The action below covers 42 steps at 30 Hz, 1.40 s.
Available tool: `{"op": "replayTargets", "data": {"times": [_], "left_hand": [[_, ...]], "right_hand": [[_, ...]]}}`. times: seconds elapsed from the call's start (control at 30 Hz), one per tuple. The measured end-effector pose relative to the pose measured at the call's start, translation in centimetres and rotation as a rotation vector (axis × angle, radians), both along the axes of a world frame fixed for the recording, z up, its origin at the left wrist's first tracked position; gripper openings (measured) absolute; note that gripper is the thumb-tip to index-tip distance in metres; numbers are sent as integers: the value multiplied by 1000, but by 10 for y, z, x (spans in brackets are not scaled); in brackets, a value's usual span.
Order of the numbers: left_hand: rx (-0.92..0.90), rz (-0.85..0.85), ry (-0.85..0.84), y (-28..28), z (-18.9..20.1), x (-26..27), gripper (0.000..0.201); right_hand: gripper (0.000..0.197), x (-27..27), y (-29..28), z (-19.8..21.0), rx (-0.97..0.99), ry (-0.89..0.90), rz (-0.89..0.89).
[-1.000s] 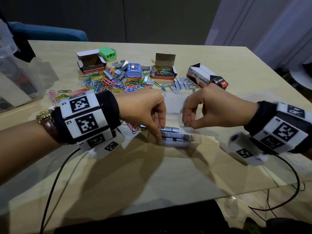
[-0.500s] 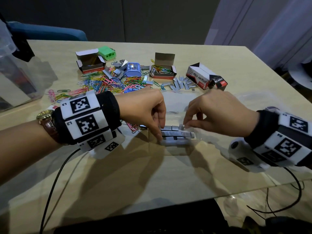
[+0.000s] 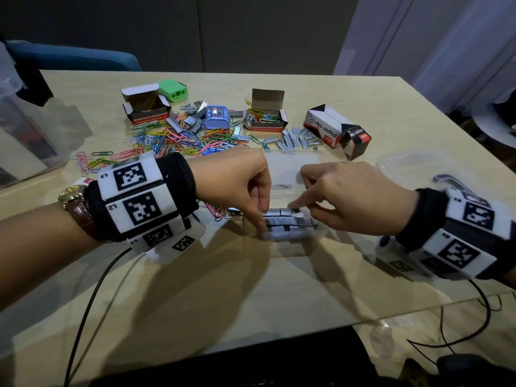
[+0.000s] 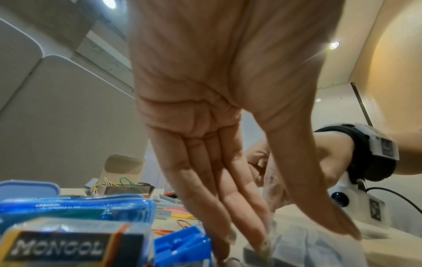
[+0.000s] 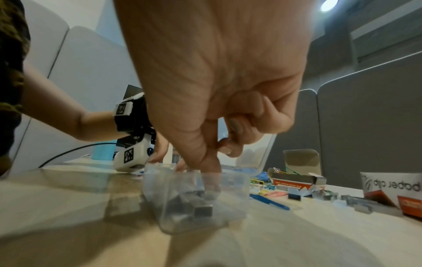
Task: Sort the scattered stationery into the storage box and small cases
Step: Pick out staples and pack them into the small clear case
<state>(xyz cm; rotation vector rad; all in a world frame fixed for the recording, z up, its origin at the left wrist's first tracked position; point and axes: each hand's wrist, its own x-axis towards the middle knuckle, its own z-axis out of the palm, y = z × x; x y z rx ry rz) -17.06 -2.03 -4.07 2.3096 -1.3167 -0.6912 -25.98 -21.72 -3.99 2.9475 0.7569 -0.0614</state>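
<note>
Staple strips (image 3: 289, 222) are being packed into the clear case (image 5: 196, 200) between the hands. Left hand (image 3: 237, 185) steadies them with straight fingers; right hand (image 3: 346, 196), other fingers curled, presses one down. Next: fetch loose staples (image 3: 296, 139) beyond.

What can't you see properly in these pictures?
- Whether the right hand actually grips a staple strip: head view, its own fingers cover the tips; right wrist view is blurred there.
- How many staple strips are in the clear case: blurry, and both hands overlap them.
- The large storage box: cut off by the head view's left edge.
- The left hand fingertips: blurred in the left wrist view.
</note>
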Motion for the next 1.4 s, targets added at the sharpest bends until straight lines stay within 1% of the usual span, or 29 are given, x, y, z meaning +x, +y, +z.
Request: {"op": "replayTargets", "data": {"times": [0.2,0.3,0.4,0.57,0.73,0.83,0.9,0.97,1.07,1.13,1.4], "left_hand": [[-9,0,0,1,0,-1,24],[-14,6,1,1,0,-2,25],[-17,13,-6,0,0,-3,26],[-16,21,-1,0,0,-3,25],[-15,24,23,2,-1,-3,25],[-20,30,37,2,-1,-4,24],[-22,35,33,1,-1,-4,24],[-19,35,30,1,-1,-4,25],[-17,25,40,1,0,-4,25],[-21,24,46,1,0,-5,25],[-27,20,44,1,-1,-3,24]], "right_hand": [[29,-1,0,3,-3,40,-54],[29,-5,-1,5,14,9,-94],[29,-8,-1,7,-12,-4,-133],[27,-12,2,0,9,25,-138],[27,-14,2,2,32,-28,-149],[22,-14,-1,11,55,-55,-119],[21,-12,-4,20,-17,-46,-136],[24,-9,-4,27,-106,4,-172],[31,-1,2,28,-130,82,-185],[29,4,7,27,-139,99,-187],[25,5,18,18,-230,29,-190]]}}
